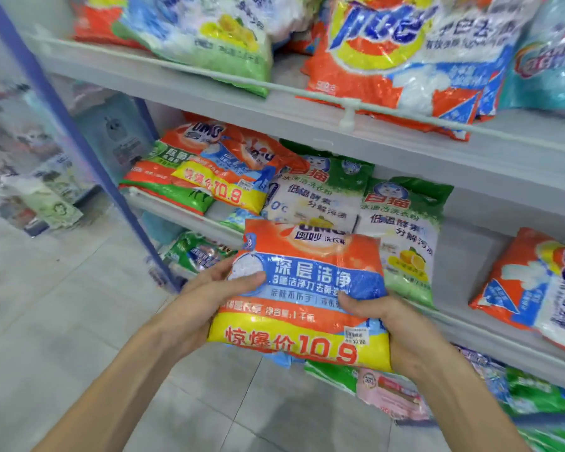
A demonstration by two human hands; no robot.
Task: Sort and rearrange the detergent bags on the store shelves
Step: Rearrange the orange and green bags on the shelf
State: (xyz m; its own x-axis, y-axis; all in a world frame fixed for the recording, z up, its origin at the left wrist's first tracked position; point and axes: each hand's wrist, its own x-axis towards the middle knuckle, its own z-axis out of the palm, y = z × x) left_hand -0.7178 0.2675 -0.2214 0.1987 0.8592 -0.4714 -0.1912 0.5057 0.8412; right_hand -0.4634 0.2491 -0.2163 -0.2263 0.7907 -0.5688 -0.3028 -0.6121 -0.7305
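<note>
Both hands hold one orange, blue and yellow detergent bag (302, 295) in the air in front of the middle shelf (470, 331), clear of its front rail. The left hand (209, 298) grips the bag's left edge, thumb pressed across the blue band and fingers curled behind; the right hand (388, 324) grips the right edge, thumb dug into the front film and the remaining fingers hidden behind the bag. The film dents under both thumbs, which suggests loose powder that will slump and shift when the bag is tilted. A stack of matching orange bags (222, 177) lies at the left end of the same shelf, the top one showing the same yellow price band; two green-and-white bags (402, 233) lie just behind the held bag, and an orange-and-white bag (535, 288) sits well apart to the right. The step in hand appears to be carrying the bag to its like. To do it well, keep both hands under the weight, lift the lower edge over the rail rather than dragging it, lay the bag flat and square on the matching stack with the price band facing out, and release only once it rests without sliding.
</note>
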